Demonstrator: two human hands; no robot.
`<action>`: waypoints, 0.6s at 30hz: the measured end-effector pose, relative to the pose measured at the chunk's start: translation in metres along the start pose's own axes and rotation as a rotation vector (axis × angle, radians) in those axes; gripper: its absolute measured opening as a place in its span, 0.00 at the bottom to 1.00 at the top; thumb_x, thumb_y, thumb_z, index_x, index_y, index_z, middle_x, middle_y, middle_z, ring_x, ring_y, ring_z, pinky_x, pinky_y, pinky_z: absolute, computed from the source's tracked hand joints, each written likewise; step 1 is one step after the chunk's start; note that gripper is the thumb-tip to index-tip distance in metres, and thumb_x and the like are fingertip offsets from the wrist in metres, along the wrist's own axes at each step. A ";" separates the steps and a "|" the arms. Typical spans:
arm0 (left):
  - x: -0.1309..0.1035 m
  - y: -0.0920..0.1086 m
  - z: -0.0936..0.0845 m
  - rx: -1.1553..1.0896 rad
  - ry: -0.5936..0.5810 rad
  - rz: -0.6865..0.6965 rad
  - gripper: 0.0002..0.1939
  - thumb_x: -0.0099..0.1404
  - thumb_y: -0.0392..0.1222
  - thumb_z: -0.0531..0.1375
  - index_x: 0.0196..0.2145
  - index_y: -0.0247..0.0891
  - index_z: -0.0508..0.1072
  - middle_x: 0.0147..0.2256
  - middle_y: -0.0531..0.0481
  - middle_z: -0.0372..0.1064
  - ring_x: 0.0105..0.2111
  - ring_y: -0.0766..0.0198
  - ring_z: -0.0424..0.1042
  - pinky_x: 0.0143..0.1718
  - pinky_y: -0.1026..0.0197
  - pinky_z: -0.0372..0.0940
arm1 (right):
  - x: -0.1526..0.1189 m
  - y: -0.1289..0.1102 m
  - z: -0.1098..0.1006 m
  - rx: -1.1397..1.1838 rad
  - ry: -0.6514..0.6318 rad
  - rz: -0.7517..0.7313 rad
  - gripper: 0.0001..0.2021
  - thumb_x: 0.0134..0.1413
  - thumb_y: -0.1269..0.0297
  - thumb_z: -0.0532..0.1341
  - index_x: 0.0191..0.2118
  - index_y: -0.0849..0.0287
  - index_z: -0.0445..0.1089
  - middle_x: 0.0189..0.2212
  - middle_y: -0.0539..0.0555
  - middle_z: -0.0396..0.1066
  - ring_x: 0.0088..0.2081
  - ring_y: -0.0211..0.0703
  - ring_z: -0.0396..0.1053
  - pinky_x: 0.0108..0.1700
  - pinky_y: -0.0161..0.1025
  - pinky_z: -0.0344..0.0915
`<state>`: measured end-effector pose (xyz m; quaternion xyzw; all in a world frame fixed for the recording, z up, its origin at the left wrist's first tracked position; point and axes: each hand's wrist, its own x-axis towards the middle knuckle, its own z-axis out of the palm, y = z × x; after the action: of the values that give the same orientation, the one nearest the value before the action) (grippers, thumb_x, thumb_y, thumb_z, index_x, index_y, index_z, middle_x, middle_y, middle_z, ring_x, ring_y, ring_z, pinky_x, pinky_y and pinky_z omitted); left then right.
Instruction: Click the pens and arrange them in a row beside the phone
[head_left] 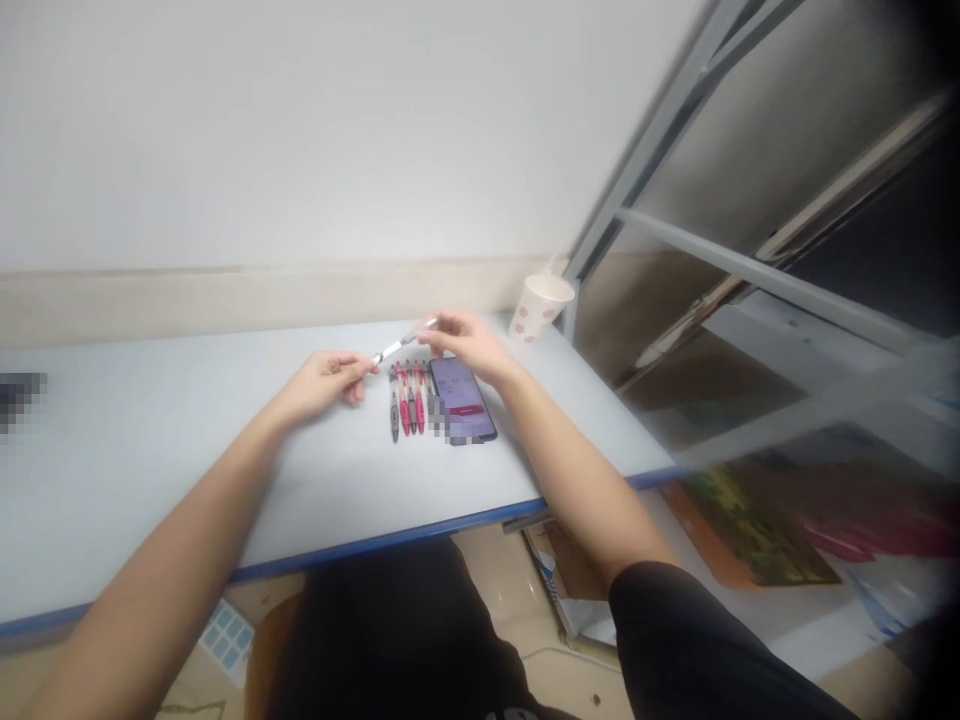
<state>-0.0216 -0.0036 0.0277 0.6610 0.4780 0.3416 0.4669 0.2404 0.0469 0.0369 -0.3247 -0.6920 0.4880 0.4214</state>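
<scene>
A slim pen (393,349) with a whitish barrel is stretched between my two hands above the table, tilted up to the right. My left hand (334,383) pinches its lower left end. At the upper right end, the fingers of my right hand (469,343) close on it. Below lie several pens in a row, among them a grey one (394,418) and a red one (406,412). Right beside them rests a phone (463,400) with a lit, purplish screen, under my right hand and wrist.
A patterned paper cup (541,305) stands at the table's back right, by a grey metal frame (596,250). The white table (330,500) has a blue front edge and meets the wall behind. A blurred dark object (19,395) lies at the far left.
</scene>
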 end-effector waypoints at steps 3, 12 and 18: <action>-0.001 -0.002 0.003 -0.108 -0.172 -0.014 0.26 0.63 0.66 0.66 0.37 0.37 0.79 0.24 0.49 0.74 0.27 0.61 0.72 0.36 0.58 0.67 | 0.002 0.005 0.005 0.192 0.009 0.010 0.17 0.51 0.51 0.74 0.36 0.57 0.72 0.32 0.48 0.71 0.29 0.35 0.62 0.34 0.36 0.65; -0.002 -0.007 0.020 -0.317 -0.216 -0.061 0.29 0.60 0.68 0.69 0.38 0.37 0.77 0.26 0.51 0.72 0.26 0.64 0.68 0.36 0.58 0.66 | -0.001 -0.011 0.008 0.125 0.172 -0.276 0.18 0.54 0.47 0.72 0.38 0.56 0.72 0.27 0.47 0.69 0.27 0.36 0.65 0.32 0.38 0.67; 0.001 -0.012 0.024 0.021 0.021 0.080 0.28 0.63 0.68 0.66 0.39 0.37 0.79 0.34 0.45 0.78 0.34 0.59 0.73 0.41 0.56 0.66 | 0.004 -0.004 0.007 0.031 0.347 -0.228 0.19 0.55 0.45 0.70 0.40 0.55 0.69 0.26 0.46 0.66 0.25 0.36 0.63 0.30 0.38 0.65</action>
<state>-0.0034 -0.0079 0.0089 0.6808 0.4596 0.3621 0.4406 0.2326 0.0459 0.0408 -0.3169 -0.6337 0.3849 0.5915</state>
